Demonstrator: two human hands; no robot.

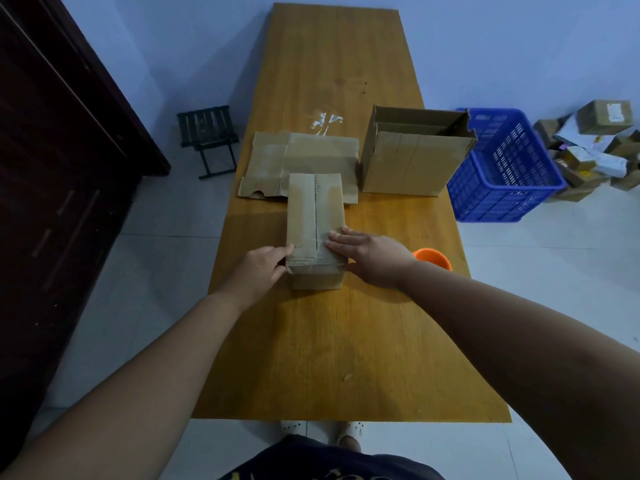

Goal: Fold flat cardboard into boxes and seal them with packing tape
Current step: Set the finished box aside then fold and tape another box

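Long wood-grain tabletop [346, 341] in a dim room, pale tiled floor [156, 258]

Dark cabinet [52, 202] fills the left edge, and a blue slotted plastic crate [502, 168] sits right of the tabletop. Mid-frame there's an open-topped corrugated box [408, 161], a flat cardboard sheet [298, 157] to its left, and in front a narrow closed box [311, 209] with a centre seam. Left grip [263, 268] is clenched round that box's near left corner, and right grip [367, 251] is released, lying flat on its top.
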